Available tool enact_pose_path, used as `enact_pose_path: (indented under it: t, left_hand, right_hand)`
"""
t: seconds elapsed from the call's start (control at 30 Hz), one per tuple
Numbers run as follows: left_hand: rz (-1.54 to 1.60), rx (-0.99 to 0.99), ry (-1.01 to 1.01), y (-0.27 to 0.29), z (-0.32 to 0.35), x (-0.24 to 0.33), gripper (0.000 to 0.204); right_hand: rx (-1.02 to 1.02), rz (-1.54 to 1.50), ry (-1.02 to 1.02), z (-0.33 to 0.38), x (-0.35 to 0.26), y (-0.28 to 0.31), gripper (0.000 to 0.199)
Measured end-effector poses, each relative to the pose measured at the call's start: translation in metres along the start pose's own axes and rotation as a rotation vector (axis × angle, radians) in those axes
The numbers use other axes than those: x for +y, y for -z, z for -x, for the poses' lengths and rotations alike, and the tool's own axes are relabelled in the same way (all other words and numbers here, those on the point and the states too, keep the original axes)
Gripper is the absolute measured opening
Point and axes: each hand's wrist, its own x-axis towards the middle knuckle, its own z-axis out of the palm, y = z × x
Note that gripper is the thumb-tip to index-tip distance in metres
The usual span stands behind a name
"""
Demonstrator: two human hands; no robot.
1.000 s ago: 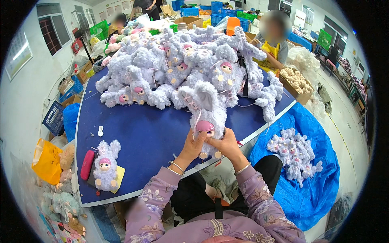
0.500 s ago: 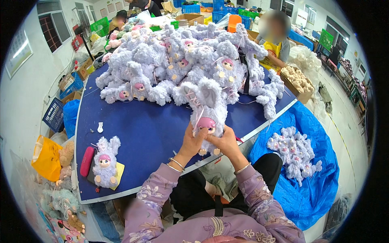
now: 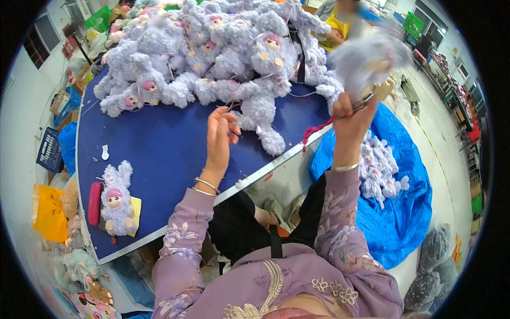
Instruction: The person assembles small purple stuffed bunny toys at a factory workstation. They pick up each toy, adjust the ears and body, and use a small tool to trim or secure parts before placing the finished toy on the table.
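Observation:
My left hand [image 3: 220, 139] is raised over the blue table, fingers loosely bent and apart, its fingertips beside a lavender plush rabbit doll [image 3: 258, 114] lying at the near edge of the pile. My right hand [image 3: 351, 121] is closed around a thin metal tool [image 3: 365, 99] with a pinkish-red cord [image 3: 317, 129] dangling from it; its exact kind is unclear. Just above that hand is another lavender plush rabbit doll [image 3: 369, 61], smeared by motion. Whether the fingers still touch it cannot be made out.
A heap of similar dolls [image 3: 212, 48] covers the table's far side. One doll [image 3: 116, 199] lies at the left beside a magenta case [image 3: 94, 203]. A blue sack [image 3: 404, 212] on the right holds more dolls. Behind the heap, another person's yellow apron [image 3: 338, 29] shows.
The doll that both hands held in front of me is now up at the right, by my right hand. My left hand has let go and moved left to the pile's edge. The view has shifted.

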Motion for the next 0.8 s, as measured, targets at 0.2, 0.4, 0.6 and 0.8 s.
enact_pose_path:
  t: [0.2,0.4,0.6,0.8]
  left_hand:
    - [-0.122,0.033,0.007,-0.010,-0.001,-0.002,0.031]
    - [-0.282,0.106,-0.071,0.002,0.000,-0.006,0.026]
    - [-0.327,0.217,-0.149,0.009,-0.006,-0.009,0.025]
    - [-0.832,-0.115,-0.459,-0.002,0.005,0.006,0.068]
  right_hand:
    - [-0.114,1.664,-0.179,0.023,0.064,0.034,0.052]
    - [-0.193,1.866,-0.513,0.064,0.125,0.007,0.048]
    - [0.155,0.978,-0.604,0.047,0.093,-0.008,0.033]
    - [0.194,0.468,-0.761,0.038,0.057,-0.054,0.022]
